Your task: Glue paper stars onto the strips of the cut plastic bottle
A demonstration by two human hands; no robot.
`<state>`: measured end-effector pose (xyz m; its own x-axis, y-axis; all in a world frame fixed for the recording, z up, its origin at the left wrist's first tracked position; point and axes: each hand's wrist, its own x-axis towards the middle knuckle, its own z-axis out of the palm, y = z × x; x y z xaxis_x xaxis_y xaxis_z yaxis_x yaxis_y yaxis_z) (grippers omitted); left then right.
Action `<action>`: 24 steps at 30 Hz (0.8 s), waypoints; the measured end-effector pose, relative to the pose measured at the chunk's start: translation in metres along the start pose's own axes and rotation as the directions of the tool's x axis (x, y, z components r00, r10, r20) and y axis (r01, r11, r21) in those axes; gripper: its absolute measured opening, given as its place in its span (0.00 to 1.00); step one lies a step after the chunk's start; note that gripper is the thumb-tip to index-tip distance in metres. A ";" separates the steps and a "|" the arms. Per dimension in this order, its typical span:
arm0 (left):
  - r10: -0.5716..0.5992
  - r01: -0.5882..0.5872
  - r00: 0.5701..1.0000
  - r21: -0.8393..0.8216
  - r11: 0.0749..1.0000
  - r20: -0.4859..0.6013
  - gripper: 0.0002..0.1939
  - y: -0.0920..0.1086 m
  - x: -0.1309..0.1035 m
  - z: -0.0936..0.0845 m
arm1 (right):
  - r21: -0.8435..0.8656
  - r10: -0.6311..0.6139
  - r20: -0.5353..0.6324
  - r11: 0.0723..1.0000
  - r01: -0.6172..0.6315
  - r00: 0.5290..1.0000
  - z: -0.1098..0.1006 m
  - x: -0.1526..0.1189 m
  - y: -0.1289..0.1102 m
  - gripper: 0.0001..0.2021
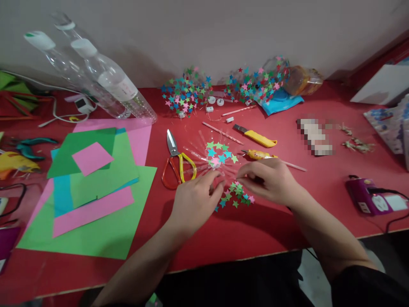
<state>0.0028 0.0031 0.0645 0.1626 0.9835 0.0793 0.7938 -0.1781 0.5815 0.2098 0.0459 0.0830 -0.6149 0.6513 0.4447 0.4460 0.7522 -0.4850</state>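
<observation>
My left hand (pixel 198 199) is closed, fingers curled toward the thumb, at the near left of a fan of clear plastic strips (pixel 194 164). My right hand (pixel 271 179) is also closed in a pinch, facing the left one across a small gap. What either pinch holds, if anything, is too small to make out. Green, blue and pink paper stars (pixel 220 154) sit over the middle of the strips. A loose pile of similar stars (pixel 237 195) lies on the red table just below and between my hands.
Left of my hands lie red-and-yellow-handled scissors (pixel 174 160) and coloured paper sheets (pixel 140 200). Beyond are a yellow utility knife (pixel 258 137), a yellow-handled tool (pixel 257 154), star-covered clusters (pixel 188 91) and plastic bottles (pixel 111 81). A purple power strip (pixel 364 196) sits right.
</observation>
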 end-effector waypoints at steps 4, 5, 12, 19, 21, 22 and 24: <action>-0.043 0.045 0.998 -0.051 0.998 0.052 0.15 0.000 0.003 0.010 | -0.002 -0.005 0.055 1.000 0.005 0.998 0.011 -0.001 0.005 0.04; -0.053 0.059 0.997 -0.090 0.994 0.063 0.15 0.000 0.003 0.010 | 0.010 -0.002 0.063 1.000 0.001 0.998 0.013 -0.001 0.005 0.04; -0.036 0.050 0.998 -0.295 0.954 0.053 0.14 -0.004 0.002 0.008 | 0.035 -0.067 0.066 0.997 0.065 0.996 0.023 0.002 0.008 0.06; -0.035 0.064 0.993 -0.271 0.960 0.110 0.17 -0.003 0.001 0.006 | -0.017 -0.134 0.069 0.991 0.136 0.989 0.024 -0.004 0.010 0.03; -0.079 0.113 0.988 -0.264 0.958 0.134 0.18 -0.003 0.001 0.005 | -0.018 -0.141 0.081 0.990 0.143 0.987 0.023 -0.005 0.010 0.04; -0.100 0.134 0.985 -0.263 0.956 0.138 0.18 -0.004 0.001 0.004 | -0.018 -0.138 0.083 0.990 0.140 0.987 0.023 -0.005 0.011 0.04; -0.127 0.163 0.981 -0.267 0.950 0.147 0.16 -0.004 0.002 0.004 | -0.013 -0.129 0.082 0.991 0.130 0.988 0.023 -0.005 0.012 0.03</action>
<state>0.0023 0.0053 0.0595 0.1450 0.9827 -0.1155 0.6242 -0.0003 0.7813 0.2034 0.0494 0.0572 -0.7182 0.5386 0.4406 0.3708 0.8320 -0.4127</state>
